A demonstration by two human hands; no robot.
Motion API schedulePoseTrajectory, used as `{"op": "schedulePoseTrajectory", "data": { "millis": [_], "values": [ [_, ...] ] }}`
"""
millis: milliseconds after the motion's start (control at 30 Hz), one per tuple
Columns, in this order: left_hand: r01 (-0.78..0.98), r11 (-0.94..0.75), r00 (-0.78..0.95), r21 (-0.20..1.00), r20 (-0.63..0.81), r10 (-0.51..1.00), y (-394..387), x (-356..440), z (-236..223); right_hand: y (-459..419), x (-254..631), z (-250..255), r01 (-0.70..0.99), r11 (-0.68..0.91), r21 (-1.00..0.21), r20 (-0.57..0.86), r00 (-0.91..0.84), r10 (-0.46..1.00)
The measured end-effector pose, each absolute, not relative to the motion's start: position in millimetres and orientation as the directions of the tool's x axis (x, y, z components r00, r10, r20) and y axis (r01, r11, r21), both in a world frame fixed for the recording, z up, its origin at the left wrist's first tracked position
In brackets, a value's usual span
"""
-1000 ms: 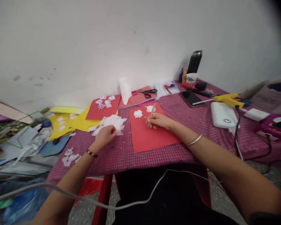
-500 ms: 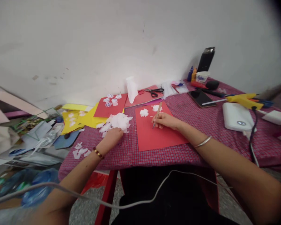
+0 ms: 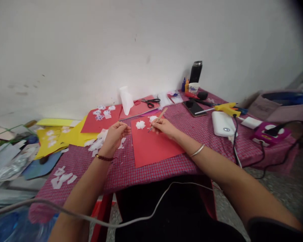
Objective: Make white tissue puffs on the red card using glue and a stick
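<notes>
My right hand (image 3: 163, 128) is closed on a slim wooden stick (image 3: 162, 115) with a narrow dark tip, held over a red sheet (image 3: 151, 149). Two clumps of crumpled white paper bits lie on that sheet: one (image 3: 140, 125) left of the stick's tip, the other (image 3: 152, 119) partly behind my fingers. Left of the sheet, my left hand (image 3: 116, 134) hovers with thumb and fingers pinched. What sits in the pinch, if anything, is too small to make out. Beneath and behind this hand spreads a pile of white paper pieces (image 3: 98, 143), partly hidden by it.
More paper scraps (image 3: 62, 178) lie at the table's left. Behind are a red sheet with paper flowers (image 3: 99, 112), scissors (image 3: 151, 102) and a white roll (image 3: 126, 101). To the right are a phone (image 3: 194, 108), a yellow glue gun (image 3: 227, 109), a power bank (image 3: 223, 123) and a purple power socket (image 3: 269, 134).
My left hand has lifted from the white paper pile and moved toward the red sheet, fingers pinched. My right hand and stick are nearer the rear clump. The view has swung right.
</notes>
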State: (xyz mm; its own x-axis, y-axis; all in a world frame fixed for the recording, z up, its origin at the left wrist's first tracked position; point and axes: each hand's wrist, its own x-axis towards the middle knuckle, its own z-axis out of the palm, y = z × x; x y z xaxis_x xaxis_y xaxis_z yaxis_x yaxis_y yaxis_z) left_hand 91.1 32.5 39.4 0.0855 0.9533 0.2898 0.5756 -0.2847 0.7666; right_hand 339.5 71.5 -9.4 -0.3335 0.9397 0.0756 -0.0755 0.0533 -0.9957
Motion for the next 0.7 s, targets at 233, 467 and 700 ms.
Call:
{"op": "schedulePoseTrajectory", "data": {
  "millis": [233,467,700],
  "values": [
    [0.826,-0.285,0.243,0.487,0.149,0.959,10,37,56,74,337,-17,-0.103,0.052,-0.993,0.088,-0.384,0.919],
    [0.932,-0.296,0.309,0.208,-0.033,0.950,0,16,19,76,334,-25,-0.062,0.031,-0.998,0.054,-0.411,0.910],
    [0.922,-0.230,0.230,0.312,0.036,0.973,7,21,9,76,336,-23,-0.053,0.009,-0.999,0.030,-0.407,0.913]
  ]
}}
